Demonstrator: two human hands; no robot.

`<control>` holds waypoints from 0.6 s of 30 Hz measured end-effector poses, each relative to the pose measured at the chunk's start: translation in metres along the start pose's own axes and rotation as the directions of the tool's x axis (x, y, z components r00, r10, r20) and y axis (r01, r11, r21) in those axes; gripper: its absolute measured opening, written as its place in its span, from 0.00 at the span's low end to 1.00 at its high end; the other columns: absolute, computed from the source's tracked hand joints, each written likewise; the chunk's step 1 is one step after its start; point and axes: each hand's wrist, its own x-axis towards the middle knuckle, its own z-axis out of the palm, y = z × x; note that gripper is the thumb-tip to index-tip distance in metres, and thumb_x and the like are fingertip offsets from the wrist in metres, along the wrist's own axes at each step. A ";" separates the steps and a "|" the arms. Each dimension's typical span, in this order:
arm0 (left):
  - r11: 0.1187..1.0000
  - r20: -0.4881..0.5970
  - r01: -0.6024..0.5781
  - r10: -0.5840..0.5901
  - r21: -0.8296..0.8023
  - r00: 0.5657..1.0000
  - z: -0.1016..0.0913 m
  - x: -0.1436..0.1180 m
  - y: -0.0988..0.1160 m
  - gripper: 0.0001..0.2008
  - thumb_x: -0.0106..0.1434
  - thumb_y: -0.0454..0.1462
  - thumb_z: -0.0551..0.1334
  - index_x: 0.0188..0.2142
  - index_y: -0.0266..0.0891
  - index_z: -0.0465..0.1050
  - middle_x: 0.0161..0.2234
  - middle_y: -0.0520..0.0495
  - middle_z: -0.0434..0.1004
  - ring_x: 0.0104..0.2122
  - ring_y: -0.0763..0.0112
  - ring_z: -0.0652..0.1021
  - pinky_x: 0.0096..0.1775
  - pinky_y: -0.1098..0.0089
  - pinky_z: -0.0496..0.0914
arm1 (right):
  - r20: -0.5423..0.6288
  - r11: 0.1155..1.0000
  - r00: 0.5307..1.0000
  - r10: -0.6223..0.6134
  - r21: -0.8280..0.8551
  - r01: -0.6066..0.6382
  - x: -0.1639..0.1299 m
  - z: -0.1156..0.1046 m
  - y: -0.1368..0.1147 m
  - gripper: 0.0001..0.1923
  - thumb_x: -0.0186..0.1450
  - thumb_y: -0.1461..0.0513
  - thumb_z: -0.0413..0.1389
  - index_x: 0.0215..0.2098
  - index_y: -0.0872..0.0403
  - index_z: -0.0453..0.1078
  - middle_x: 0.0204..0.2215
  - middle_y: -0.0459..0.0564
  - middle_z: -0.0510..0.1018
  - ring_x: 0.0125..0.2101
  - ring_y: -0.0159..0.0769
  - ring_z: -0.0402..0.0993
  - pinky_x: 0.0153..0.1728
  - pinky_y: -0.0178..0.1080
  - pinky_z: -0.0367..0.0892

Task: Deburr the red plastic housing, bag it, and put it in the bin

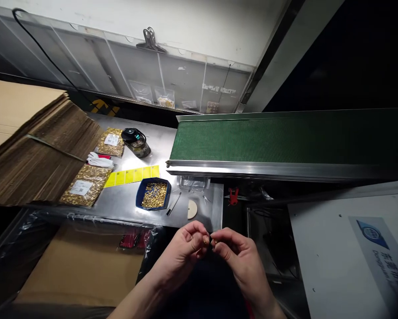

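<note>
Both hands met in front of the body, below the near edge of the metal surface [125, 201]. The left hand [182, 250] and the right hand [240, 257] had their fingers pinched shut on a small brass part [206, 240], held between the fingertips of both. Beyond them on the surface sat a blue tray [139, 195] of brass pieces, a yellow strip [132, 175], two clear bags [82, 185] of brass pieces and a black-lidded jar [137, 141]. A green conveyor belt [285, 137] ran off to the right, and stacked cardboard [36, 146] lay at the left.
</note>
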 end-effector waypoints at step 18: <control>0.969 0.044 0.066 -0.079 0.240 0.996 0.060 0.044 -0.044 0.26 0.47 0.49 0.82 0.32 0.38 0.72 0.23 0.56 0.64 0.22 0.80 0.63 0.26 0.77 0.53 | -0.086 0.771 0.871 -0.483 -0.513 0.377 -0.024 -0.069 -0.010 0.09 0.70 0.58 0.61 0.46 0.39 0.83 0.32 0.47 0.72 0.32 0.33 0.74 0.31 0.32 0.70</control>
